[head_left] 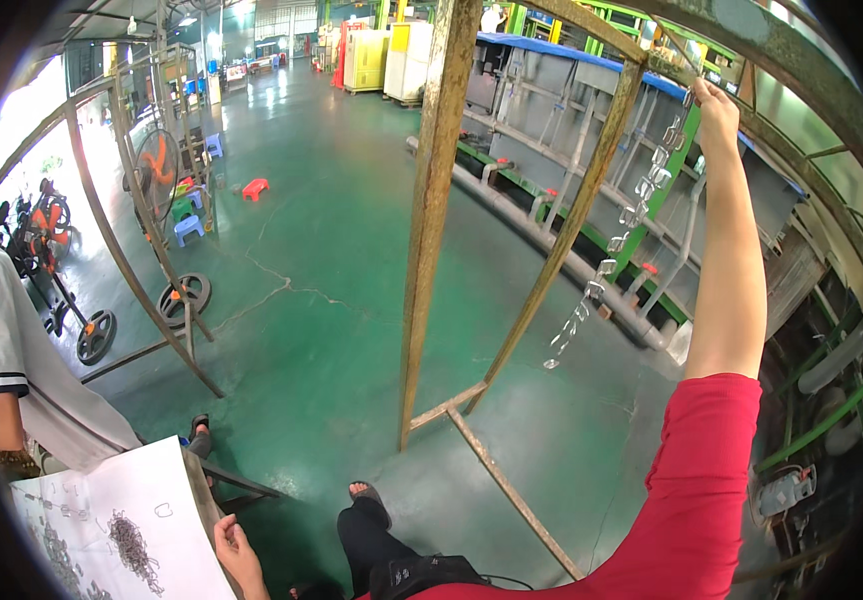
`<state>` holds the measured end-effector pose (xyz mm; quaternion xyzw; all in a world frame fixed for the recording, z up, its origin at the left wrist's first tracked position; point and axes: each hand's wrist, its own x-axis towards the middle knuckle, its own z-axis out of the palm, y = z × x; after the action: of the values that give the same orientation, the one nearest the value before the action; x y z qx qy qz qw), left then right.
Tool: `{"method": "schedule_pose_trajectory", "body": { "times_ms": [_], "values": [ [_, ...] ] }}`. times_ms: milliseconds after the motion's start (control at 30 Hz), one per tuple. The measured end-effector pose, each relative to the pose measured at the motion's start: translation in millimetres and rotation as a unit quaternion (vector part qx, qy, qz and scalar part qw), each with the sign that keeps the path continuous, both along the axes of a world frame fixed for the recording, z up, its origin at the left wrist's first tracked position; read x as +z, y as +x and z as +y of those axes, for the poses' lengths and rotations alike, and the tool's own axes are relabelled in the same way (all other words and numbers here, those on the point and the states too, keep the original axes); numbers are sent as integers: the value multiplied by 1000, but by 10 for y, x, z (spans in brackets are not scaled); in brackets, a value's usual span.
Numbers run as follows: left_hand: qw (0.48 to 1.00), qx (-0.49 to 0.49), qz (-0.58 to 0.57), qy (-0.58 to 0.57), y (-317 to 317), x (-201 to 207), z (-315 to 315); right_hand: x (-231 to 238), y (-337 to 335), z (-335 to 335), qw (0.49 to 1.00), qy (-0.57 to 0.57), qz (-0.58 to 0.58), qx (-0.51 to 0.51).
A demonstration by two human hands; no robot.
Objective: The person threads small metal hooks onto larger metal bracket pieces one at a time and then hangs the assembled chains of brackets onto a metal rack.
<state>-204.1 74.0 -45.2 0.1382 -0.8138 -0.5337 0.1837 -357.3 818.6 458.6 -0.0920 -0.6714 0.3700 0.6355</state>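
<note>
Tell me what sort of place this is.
Most likely a factory floor: a painted green concrete floor, rusty metal hanging racks, and a long grey machine line. The right hand hangs a string of small metal parts.

White-topped desk at the lower left, over a green floor

The desk (156, 490) carries a heap of small metal clips (134, 545) near its middle, more scattered clips (56, 560) toward its left edge, and one loose clip (163, 510) beside the heap.

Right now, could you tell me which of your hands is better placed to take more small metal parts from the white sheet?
The left hand, I would judge: it rests low at the edge of the white sheet, beside the pile of small metal parts. The right hand is raised high, holding the hanging chain of metal pieces at the rusty frame.
</note>
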Motion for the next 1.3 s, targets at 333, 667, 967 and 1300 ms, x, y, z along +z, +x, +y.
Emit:
{"method": "schedule_pose_trajectory", "body": {
  "times_ms": [333, 667, 967, 1300],
  "values": [
    [999, -7, 2, -42, -27, -184, -21, 250, -132, 164, 997, -30, -15, -71],
    [1000, 14, -22, -1, 12, 9, 86, 389, -264, 669, 964, 45, -125, -230],
    [999, 29, -23, 11, 252, 70, 103, 126, 37, 329, 979, 33, 6, -199],
    [979, 198, 55, 15, 1303, 116, -456, -2454, 272, -2955, 984, 146, -2, 101]
  ]
}}
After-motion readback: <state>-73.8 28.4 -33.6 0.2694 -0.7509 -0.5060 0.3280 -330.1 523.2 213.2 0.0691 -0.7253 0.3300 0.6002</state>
